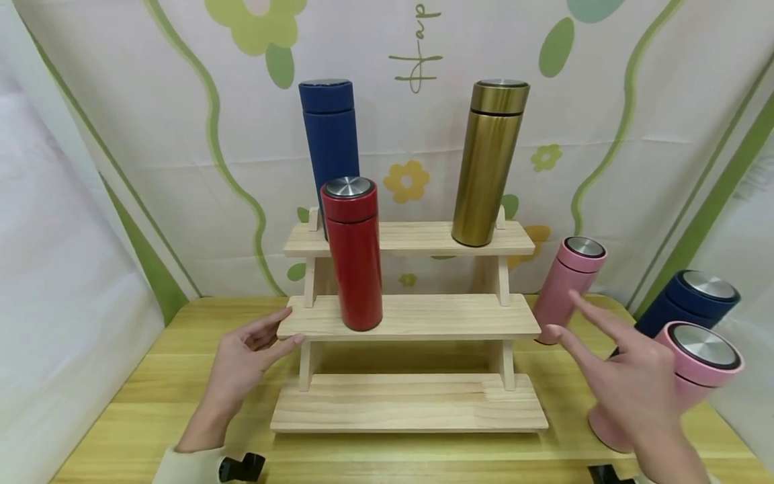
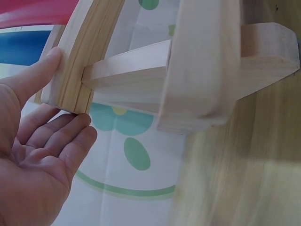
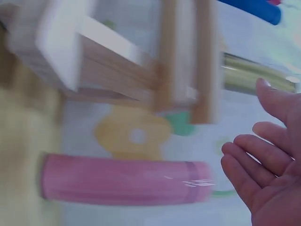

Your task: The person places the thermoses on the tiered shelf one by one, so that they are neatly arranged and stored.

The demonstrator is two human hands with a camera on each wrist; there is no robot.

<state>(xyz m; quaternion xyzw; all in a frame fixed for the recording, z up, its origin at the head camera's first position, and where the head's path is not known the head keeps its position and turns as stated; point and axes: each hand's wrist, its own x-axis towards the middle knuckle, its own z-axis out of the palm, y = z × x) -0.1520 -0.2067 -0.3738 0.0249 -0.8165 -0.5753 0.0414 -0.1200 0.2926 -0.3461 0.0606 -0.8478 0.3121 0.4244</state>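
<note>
A three-tier wooden display stand [image 1: 411, 403] stands on the table. My left hand [image 1: 244, 363] holds the left end of its middle shelf [image 2: 70, 61] between thumb and fingers. On that shelf, toward the left, a red thermos [image 1: 357, 269] stands upright. Above it on the top shelf are a blue thermos [image 1: 330, 134] at the left and a gold thermos [image 1: 490, 168] at the right. My right hand [image 1: 629, 376] is in the air right of the stand, its fingers apart and holding nothing. Beyond it stands a pink thermos [image 1: 565, 282]; the right wrist view is blurred.
At the right, behind my right hand, stand a dark blue thermos [image 1: 686, 306] and a nearer pink thermos [image 1: 695, 363], partly covered by the hand. The table [image 1: 163, 403] has a wood-grain top. A printed white cloth [image 1: 387, 121] hangs behind, with white cloth at both sides.
</note>
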